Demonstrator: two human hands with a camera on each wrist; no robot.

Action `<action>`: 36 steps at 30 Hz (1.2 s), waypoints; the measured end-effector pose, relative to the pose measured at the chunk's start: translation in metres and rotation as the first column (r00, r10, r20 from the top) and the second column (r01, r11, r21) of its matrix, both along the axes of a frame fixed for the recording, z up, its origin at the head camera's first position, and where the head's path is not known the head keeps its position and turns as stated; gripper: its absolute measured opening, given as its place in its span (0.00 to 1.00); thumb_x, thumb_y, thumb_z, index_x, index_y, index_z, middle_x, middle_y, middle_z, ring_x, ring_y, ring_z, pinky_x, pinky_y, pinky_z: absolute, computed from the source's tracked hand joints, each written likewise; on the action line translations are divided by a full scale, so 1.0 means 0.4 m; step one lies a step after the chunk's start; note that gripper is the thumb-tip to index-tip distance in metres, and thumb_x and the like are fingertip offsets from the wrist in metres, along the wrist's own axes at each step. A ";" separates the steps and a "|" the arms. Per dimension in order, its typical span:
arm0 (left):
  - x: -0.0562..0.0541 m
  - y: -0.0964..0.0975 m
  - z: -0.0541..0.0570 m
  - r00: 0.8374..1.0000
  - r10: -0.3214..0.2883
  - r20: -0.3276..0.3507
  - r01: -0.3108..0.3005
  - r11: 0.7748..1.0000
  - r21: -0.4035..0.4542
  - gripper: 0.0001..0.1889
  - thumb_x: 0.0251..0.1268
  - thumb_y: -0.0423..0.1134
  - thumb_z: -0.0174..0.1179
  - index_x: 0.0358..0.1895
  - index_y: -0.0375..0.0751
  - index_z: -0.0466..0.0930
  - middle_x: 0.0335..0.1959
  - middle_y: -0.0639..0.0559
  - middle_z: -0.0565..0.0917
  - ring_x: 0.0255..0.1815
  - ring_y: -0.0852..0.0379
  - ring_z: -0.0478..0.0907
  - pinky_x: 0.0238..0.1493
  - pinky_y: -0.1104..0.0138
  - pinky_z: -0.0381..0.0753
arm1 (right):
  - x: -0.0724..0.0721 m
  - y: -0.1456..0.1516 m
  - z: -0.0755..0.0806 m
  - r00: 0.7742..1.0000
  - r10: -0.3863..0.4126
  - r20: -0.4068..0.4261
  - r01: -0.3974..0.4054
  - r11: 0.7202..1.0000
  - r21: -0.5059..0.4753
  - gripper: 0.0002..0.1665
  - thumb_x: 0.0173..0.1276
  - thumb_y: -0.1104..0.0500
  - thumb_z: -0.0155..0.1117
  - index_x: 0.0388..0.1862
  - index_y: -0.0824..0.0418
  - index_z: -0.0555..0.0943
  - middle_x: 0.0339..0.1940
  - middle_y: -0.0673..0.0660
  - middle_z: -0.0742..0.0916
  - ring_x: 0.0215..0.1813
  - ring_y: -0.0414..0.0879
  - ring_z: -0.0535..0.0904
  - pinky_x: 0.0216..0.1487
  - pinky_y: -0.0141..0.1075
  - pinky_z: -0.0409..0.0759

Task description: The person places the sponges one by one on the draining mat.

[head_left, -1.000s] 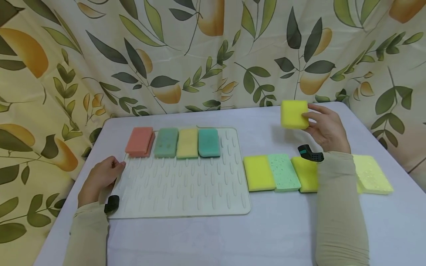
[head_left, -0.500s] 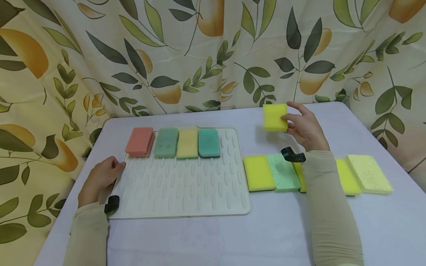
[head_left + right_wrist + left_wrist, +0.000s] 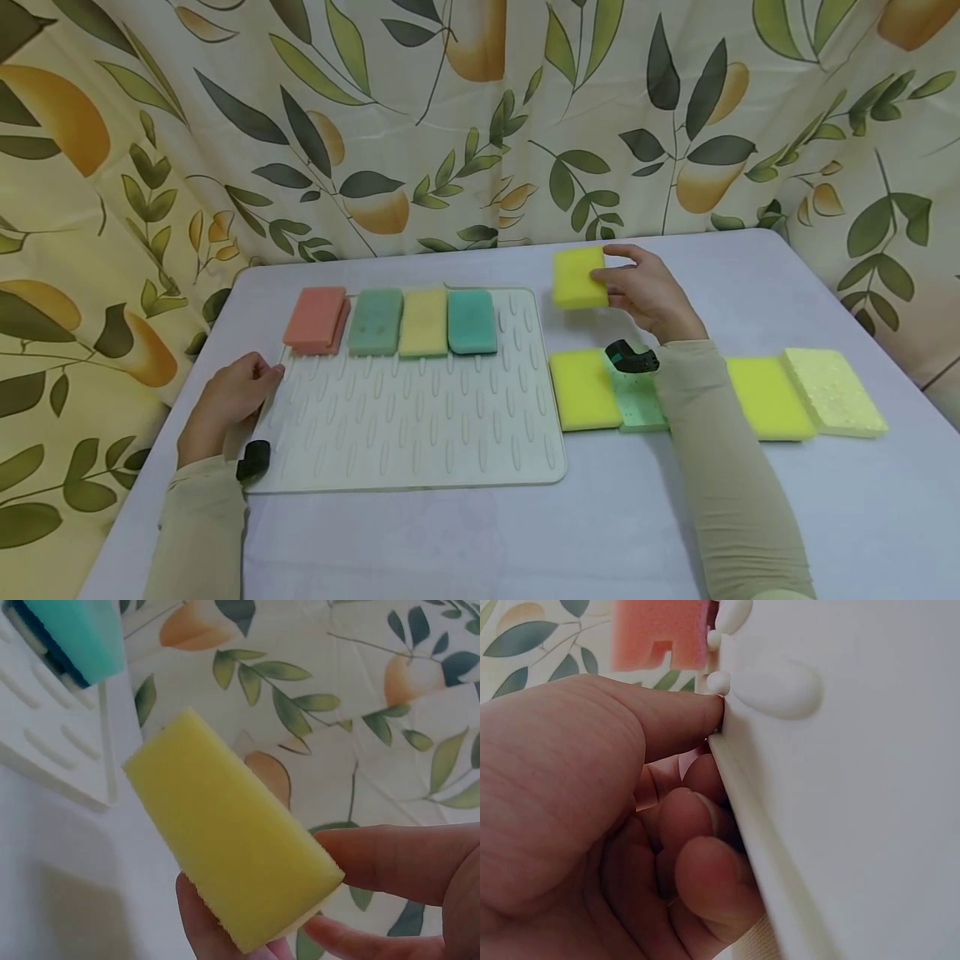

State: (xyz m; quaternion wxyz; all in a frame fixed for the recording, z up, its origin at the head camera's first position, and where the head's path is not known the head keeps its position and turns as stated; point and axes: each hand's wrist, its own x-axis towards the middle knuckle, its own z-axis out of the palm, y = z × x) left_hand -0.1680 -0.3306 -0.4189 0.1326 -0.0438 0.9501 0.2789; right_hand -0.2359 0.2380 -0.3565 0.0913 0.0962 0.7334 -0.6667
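In the head view my right hand [image 3: 652,292] pinches a yellow sponge [image 3: 579,277] by its right side, raised above the table just right of a white ridged mat [image 3: 420,433]. The right wrist view shows the same sponge [image 3: 232,832] tilted between thumb and fingers. My left hand [image 3: 228,400] holds the mat's left edge. In the left wrist view its thumb lies at the edge and the other fingers [image 3: 712,877] curl against the underside. Along the mat's back lie pink [image 3: 315,319], green [image 3: 375,322], pale yellow [image 3: 422,322] and teal [image 3: 472,322] sponges.
Right of the mat runs a row of sponges: yellow [image 3: 585,389], speckled green [image 3: 637,404], another yellow [image 3: 768,396] and a pale yellow one [image 3: 834,392]. My right sleeve [image 3: 727,467] covers part of this row. A leaf-patterned curtain [image 3: 465,125] hangs behind the white-covered table [image 3: 480,542].
My right hand has carried the yellow sponge left and slightly lower, toward the mat. The left hand and the sponges lying on the mat have stayed put.
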 end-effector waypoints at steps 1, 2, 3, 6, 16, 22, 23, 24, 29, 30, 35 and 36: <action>0.000 0.000 0.000 1.000 0.000 0.001 0.000 1.000 -0.001 0.19 0.86 0.51 0.50 0.43 0.36 0.70 0.27 0.45 0.74 0.25 0.49 0.74 0.27 0.58 0.75 | -0.001 -0.007 -0.001 1.000 0.008 -0.001 -0.008 1.000 0.006 0.44 0.80 0.62 0.63 0.88 0.61 0.55 0.68 0.63 0.73 0.45 0.44 0.83 0.47 0.30 0.85; -0.001 -0.001 0.000 1.000 0.000 0.002 0.000 1.000 -0.001 0.19 0.86 0.51 0.50 0.43 0.36 0.70 0.28 0.45 0.74 0.25 0.49 0.74 0.27 0.58 0.75 | -0.001 -0.013 -0.002 1.000 0.016 -0.002 -0.016 1.000 0.009 0.44 0.80 0.62 0.64 0.88 0.62 0.55 0.68 0.63 0.72 0.46 0.44 0.82 0.47 0.30 0.84; -0.001 0.000 -0.001 1.000 0.000 0.004 0.000 1.000 -0.002 0.19 0.86 0.51 0.50 0.44 0.36 0.70 0.28 0.45 0.74 0.25 0.49 0.74 0.27 0.58 0.75 | -0.001 -0.020 -0.003 1.000 0.024 -0.002 -0.024 1.000 0.013 0.44 0.80 0.62 0.64 0.88 0.62 0.55 0.68 0.64 0.72 0.47 0.45 0.82 0.47 0.30 0.84; 0.000 0.000 0.001 1.000 0.000 0.006 0.000 1.000 -0.005 0.19 0.86 0.52 0.50 0.43 0.36 0.70 0.27 0.45 0.74 0.25 0.49 0.74 0.28 0.58 0.75 | 0.000 -0.038 -0.007 0.999 0.051 -0.001 -0.051 0.998 0.027 0.44 0.80 0.62 0.64 0.87 0.64 0.55 0.71 0.65 0.71 0.51 0.48 0.80 0.48 0.30 0.84; 0.005 0.002 0.004 1.000 0.000 -0.009 0.000 1.000 -0.004 0.19 0.86 0.52 0.50 0.42 0.37 0.70 0.29 0.45 0.74 0.27 0.49 0.75 0.28 0.58 0.77 | 0.007 -0.093 -0.022 0.990 0.140 0.007 -0.140 0.986 0.094 0.39 0.81 0.60 0.63 0.84 0.67 0.60 0.69 0.67 0.73 0.52 0.50 0.77 0.44 0.28 0.81; 0.003 0.001 0.003 1.000 0.010 -0.002 -0.010 1.000 0.000 0.20 0.86 0.53 0.49 0.43 0.37 0.70 0.30 0.44 0.74 0.27 0.49 0.75 0.28 0.59 0.77 | 0.006 -0.111 -0.028 0.988 0.154 0.021 -0.155 0.975 0.159 0.34 0.79 0.59 0.63 0.78 0.69 0.66 0.69 0.67 0.75 0.54 0.54 0.78 0.50 0.33 0.82; 0.002 0.001 0.003 1.000 0.012 -0.001 -0.012 1.000 0.001 0.20 0.86 0.53 0.49 0.43 0.37 0.70 0.30 0.44 0.74 0.27 0.49 0.75 0.28 0.58 0.77 | 0.006 -0.113 -0.028 0.987 0.157 0.023 -0.159 0.972 0.173 0.33 0.79 0.59 0.63 0.77 0.69 0.67 0.68 0.68 0.75 0.54 0.56 0.79 0.52 0.35 0.82; 0.002 0.001 0.003 1.000 0.014 -0.001 -0.014 1.000 0.002 0.20 0.86 0.53 0.50 0.43 0.37 0.70 0.30 0.44 0.74 0.27 0.49 0.75 0.28 0.59 0.77 | 0.007 -0.115 -0.028 0.987 0.160 0.024 -0.162 0.969 0.188 0.33 0.79 0.58 0.63 0.76 0.69 0.68 0.68 0.68 0.76 0.54 0.57 0.80 0.55 0.38 0.81; 0.002 0.003 0.005 1.000 0.015 -0.003 -0.015 1.000 0.003 0.20 0.86 0.52 0.50 0.43 0.37 0.70 0.29 0.44 0.74 0.27 0.49 0.75 0.28 0.59 0.77 | 0.009 -0.122 -0.031 0.985 0.168 0.035 -0.171 0.951 0.256 0.31 0.78 0.56 0.64 0.73 0.70 0.71 0.66 0.68 0.79 0.51 0.59 0.80 0.62 0.49 0.77; 0.002 0.004 0.005 1.000 0.013 -0.004 -0.013 1.000 0.001 0.19 0.86 0.52 0.50 0.43 0.36 0.70 0.29 0.44 0.74 0.27 0.49 0.75 0.28 0.59 0.78 | 0.010 -0.123 -0.032 0.985 0.168 0.039 -0.172 0.949 0.263 0.31 0.78 0.56 0.64 0.72 0.70 0.71 0.66 0.68 0.80 0.50 0.58 0.80 0.62 0.49 0.78; 0.000 0.003 0.004 1.000 0.009 -0.002 -0.009 1.000 -0.005 0.19 0.86 0.52 0.50 0.43 0.36 0.70 0.29 0.44 0.74 0.27 0.49 0.76 0.27 0.59 0.78 | 0.007 -0.129 -0.038 0.981 0.182 0.060 -0.192 0.943 0.272 0.29 0.79 0.56 0.64 0.71 0.70 0.71 0.64 0.69 0.80 0.47 0.55 0.82 0.61 0.49 0.81; -0.001 0.003 0.004 1.000 0.009 -0.001 -0.009 1.000 -0.005 0.19 0.86 0.52 0.50 0.43 0.36 0.70 0.29 0.44 0.74 0.27 0.49 0.76 0.28 0.59 0.78 | 0.007 -0.131 -0.039 0.980 0.188 0.062 -0.198 0.941 0.273 0.30 0.79 0.57 0.64 0.72 0.70 0.70 0.64 0.69 0.80 0.47 0.54 0.83 0.61 0.50 0.81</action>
